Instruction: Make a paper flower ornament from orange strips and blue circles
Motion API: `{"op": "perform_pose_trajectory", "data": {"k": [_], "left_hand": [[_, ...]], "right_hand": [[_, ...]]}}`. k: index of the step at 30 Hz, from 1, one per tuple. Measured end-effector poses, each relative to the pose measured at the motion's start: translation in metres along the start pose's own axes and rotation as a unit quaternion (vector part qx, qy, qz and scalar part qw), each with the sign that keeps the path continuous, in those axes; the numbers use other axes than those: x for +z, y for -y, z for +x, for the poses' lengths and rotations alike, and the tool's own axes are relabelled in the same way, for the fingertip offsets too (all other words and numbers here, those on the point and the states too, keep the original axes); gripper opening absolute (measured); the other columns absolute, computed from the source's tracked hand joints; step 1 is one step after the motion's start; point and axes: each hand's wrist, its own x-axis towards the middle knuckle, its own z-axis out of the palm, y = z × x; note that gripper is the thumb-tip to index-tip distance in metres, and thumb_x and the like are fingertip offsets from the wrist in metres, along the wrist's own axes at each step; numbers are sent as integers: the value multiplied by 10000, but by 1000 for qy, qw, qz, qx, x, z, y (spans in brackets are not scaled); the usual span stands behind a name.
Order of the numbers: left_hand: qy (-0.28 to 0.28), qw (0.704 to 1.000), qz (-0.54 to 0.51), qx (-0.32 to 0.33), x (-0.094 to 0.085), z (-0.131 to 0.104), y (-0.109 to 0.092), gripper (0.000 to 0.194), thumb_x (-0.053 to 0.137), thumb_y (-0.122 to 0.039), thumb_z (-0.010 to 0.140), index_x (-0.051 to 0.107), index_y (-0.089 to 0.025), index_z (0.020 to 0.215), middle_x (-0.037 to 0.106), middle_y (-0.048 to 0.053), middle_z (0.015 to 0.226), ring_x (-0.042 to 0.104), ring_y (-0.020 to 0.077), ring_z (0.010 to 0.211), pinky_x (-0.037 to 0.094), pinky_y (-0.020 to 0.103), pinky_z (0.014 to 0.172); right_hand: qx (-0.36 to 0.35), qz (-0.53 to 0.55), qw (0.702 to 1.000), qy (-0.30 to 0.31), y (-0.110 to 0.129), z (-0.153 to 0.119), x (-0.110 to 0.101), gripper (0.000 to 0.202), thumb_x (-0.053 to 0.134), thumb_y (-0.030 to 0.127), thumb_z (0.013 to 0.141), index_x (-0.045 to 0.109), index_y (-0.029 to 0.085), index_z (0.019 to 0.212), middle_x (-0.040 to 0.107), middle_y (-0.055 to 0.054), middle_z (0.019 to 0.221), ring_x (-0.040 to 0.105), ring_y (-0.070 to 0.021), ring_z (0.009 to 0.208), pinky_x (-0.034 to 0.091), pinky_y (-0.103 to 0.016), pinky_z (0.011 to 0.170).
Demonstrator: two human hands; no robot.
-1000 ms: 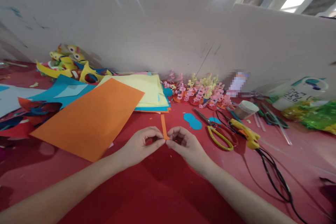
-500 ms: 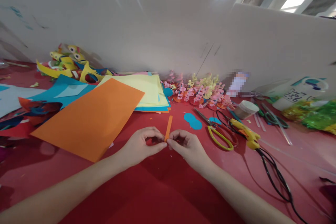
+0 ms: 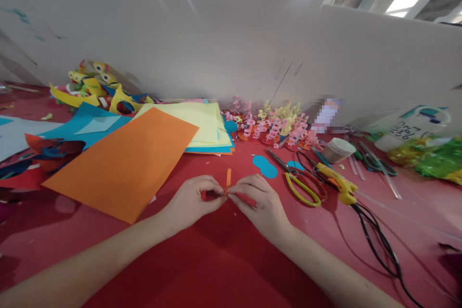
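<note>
A narrow orange paper strip (image 3: 228,177) points away from me, its near end between the fingertips of both hands. My left hand (image 3: 197,199) pinches that end from the left. From the right, my right hand (image 3: 262,204) closes on the same end, thumb and fingers meeting at it. The strip's near end looks folded or rolled, but fingers partly hide it. To the left lies a large orange sheet (image 3: 126,163). Blue paper circles (image 3: 265,167) lie just beyond my right hand, beside scissors with yellow handles (image 3: 303,190).
A yellow glue gun (image 3: 337,183) with a black cable lies at the right, near a tape roll (image 3: 338,150) and a white container (image 3: 407,130). Pink and yellow curled paper pieces (image 3: 274,127) stand at the back, right of stacked sheets (image 3: 205,122). Yellow paper figures (image 3: 94,86) lie back left.
The visible part of the orange strip is shorter and more upright. My right hand has shifted, its fingers now stretched further over the strip's near end. My left hand has barely moved.
</note>
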Motion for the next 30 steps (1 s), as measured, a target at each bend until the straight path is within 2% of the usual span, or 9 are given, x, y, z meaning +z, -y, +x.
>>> {"op": "perform_pose_trajectory", "data": {"k": [5, 9, 12, 14, 17, 21, 25, 27, 30], "left_hand": [[10, 996, 69, 51, -3, -1, -4, 81, 562, -161, 766, 629, -189, 730, 624, 17, 744, 577, 147, 746, 471, 274, 700], [33, 994, 77, 66, -4, 1, -6, 90, 536, -165, 782, 610, -189, 736, 603, 15, 739, 565, 145, 730, 462, 271, 689], [51, 996, 50, 43, -4, 2, -5, 68, 541, -181, 774, 594, -184, 731, 587, 9, 743, 555, 136, 702, 456, 264, 673], [54, 998, 20, 11, -5, 4, -4, 42, 563, -206, 761, 591, -178, 747, 586, 9, 761, 554, 136, 709, 455, 266, 680], [67, 996, -36, -51, -7, 5, -4, 101, 586, -266, 748, 602, -169, 772, 596, 15, 783, 554, 143, 726, 449, 268, 685], [112, 977, -127, -128, -7, 6, -3, 169, 564, -324, 767, 623, -167, 742, 609, 1, 728, 540, 135, 689, 420, 252, 649], [95, 955, -203, -195, -5, 6, -4, 156, 611, -316, 722, 658, -168, 725, 609, -9, 686, 517, 125, 666, 392, 250, 655], [72, 942, -239, -226, -4, 6, -5, 151, 639, -311, 694, 661, -161, 690, 577, -18, 630, 487, 114, 622, 376, 247, 628], [49, 920, -295, -253, -5, 6, -6, 151, 676, -303, 656, 663, -152, 663, 545, -25, 597, 450, 99, 592, 360, 240, 605]], "right_hand": [[29, 31, 999, 16, 0, 1, 2, 101, 568, 153, 790, 642, 219, 810, 626, -39, 791, 569, -169, 768, 469, -306, 711], [133, 106, 984, 44, 1, 2, 3, 87, 575, 126, 716, 614, 202, 733, 611, -20, 746, 573, -155, 730, 464, -287, 695], [252, 228, 937, 83, -1, 3, 6, 8, 585, 180, 693, 591, 184, 693, 606, -2, 698, 563, -130, 645, 451, -260, 627], [306, 306, 896, 101, -2, 3, 7, 67, 597, 233, 695, 581, 173, 669, 582, 14, 642, 526, -105, 575, 418, -237, 570], [343, 387, 849, 105, -4, 4, 8, 140, 632, 293, 696, 586, 164, 666, 549, 32, 586, 477, -81, 533, 376, -220, 544], [359, 437, 819, 96, -5, 3, 8, 190, 679, 327, 685, 586, 167, 734, 550, 37, 593, 471, -72, 533, 373, -213, 549], [335, 426, 836, 84, -8, 2, 9, 238, 682, 301, 698, 535, 207, 860, 582, 42, 633, 514, -86, 569, 413, -221, 578], [294, 383, 873, 69, -9, 2, 8, 176, 644, 280, 738, 538, 212, 861, 606, 19, 702, 560, -107, 654, 446, -241, 633], [178, 259, 948, 44, -7, 0, 5, 80, 580, 205, 787, 586, 219, 865, 617, -16, 831, 580, -132, 778, 469, -276, 728]]}}
